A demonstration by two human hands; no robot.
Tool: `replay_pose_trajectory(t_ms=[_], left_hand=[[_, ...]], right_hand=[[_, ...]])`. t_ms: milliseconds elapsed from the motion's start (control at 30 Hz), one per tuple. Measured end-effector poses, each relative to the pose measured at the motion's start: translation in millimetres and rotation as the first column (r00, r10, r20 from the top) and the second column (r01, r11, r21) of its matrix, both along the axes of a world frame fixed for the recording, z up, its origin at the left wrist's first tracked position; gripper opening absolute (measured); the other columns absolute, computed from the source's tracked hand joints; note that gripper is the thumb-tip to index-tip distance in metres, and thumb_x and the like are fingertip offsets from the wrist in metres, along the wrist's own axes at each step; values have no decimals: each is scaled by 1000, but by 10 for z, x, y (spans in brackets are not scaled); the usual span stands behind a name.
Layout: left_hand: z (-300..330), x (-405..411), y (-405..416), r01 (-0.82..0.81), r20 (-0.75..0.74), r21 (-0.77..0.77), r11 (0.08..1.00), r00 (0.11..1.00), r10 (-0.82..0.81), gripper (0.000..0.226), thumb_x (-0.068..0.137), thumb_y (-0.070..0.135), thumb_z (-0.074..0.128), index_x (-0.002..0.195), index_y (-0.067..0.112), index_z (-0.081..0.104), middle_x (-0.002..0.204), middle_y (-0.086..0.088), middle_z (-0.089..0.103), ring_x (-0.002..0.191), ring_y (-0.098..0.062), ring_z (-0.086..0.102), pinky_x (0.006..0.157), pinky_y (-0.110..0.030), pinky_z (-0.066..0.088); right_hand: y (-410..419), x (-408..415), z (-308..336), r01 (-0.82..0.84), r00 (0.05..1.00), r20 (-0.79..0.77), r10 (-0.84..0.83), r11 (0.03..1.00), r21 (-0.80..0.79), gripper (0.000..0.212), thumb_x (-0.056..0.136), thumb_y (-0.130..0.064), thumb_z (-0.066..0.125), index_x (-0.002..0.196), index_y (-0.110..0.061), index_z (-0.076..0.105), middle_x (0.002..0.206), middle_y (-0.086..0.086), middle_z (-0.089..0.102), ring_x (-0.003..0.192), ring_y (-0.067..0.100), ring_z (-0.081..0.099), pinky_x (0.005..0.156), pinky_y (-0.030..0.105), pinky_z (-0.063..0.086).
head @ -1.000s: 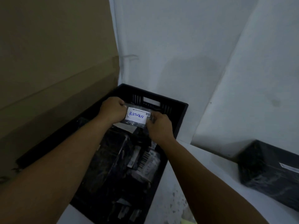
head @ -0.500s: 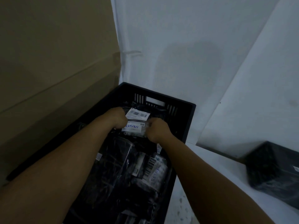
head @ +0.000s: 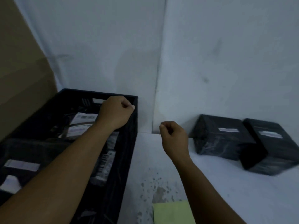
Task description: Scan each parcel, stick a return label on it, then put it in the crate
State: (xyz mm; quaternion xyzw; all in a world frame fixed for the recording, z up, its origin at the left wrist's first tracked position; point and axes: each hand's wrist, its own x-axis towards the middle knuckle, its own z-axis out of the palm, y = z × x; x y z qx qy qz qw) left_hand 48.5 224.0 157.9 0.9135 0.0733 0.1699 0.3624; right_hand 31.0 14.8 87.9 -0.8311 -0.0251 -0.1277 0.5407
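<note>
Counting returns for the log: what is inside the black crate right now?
The black crate holds several dark wrapped parcels with white barcode labels, one labelled parcel near the far end. The left forearm covers part, so a full count is not possible.

Dim, bluish light; motion blur throughout; wide-angle bending at edges.

Two bare forearms come into the picture from the bottom edge. No sleeve covers them up to that edge. The left hand [head: 115, 113] and the right hand [head: 174, 136] wear no gloves. No ring, watch or bracelet shows on the visible fingers or wrists.
</note>
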Motion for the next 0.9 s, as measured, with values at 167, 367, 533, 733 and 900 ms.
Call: replay_pose_trajectory(t_ms=[167, 367, 533, 733, 900], left_hand=[[-152, 157, -841, 111, -35, -79, 991, 993, -114, 11, 87, 30, 70, 77, 25, 67, 77, 12, 66, 71, -3, 61, 65, -21, 51], [-622, 388, -1807, 128, -189, -148, 981, 970, -155, 6, 83, 30, 70, 80, 25, 70, 84, 7, 70, 82, -18, 66, 78, -32, 56], [-1124, 618, -2668, 102, -301, -270, 957, 936, -184, 23, 85, 36, 70, 83, 13, 69, 87, -6, 70, 85, -27, 65, 79, -38, 54], [-1527, 907, -3311, -5, -384, -452, 892, 903, -190, 42, 85, 59, 64, 94, 18, 69, 92, -2, 70, 89, -27, 67, 77, -37, 55], [-1704, 1058, -3462, -27, -413, -444, 896, 893, -178, 51, 90, 54, 61, 122, 13, 64, 113, -9, 69, 99, -31, 65, 85, -40, 54]], right_hand=[[-1019, 5, -281, 194, 977, -79, -198, 979, -56, 15, 95, -26, 61, 103, -19, 72, 83, -10, 68, 75, 0, 62, 63, 14, 44], [-1992, 114, -494, 350, 921, -143, -362, 931, -101, 24, 96, -25, 59, 115, -14, 66, 105, 4, 69, 93, 19, 65, 76, 26, 45], [-2608, 344, -673, 411, 876, -149, -459, 871, -268, 42, 97, -26, 59, 136, -11, 53, 143, 14, 43, 117, 29, 56, 92, 28, 41], [-3068, 661, -902, 320, 849, -254, -463, 834, -450, 56, 98, -44, 52, 148, -21, 38, 160, 15, 19, 135, 41, 40, 107, 51, 40], [-3158, 730, -1051, 327, 872, -203, -445, 840, -433, 50, 95, -41, 61, 138, -20, 49, 154, 17, 24, 125, 40, 48, 101, 47, 47]])
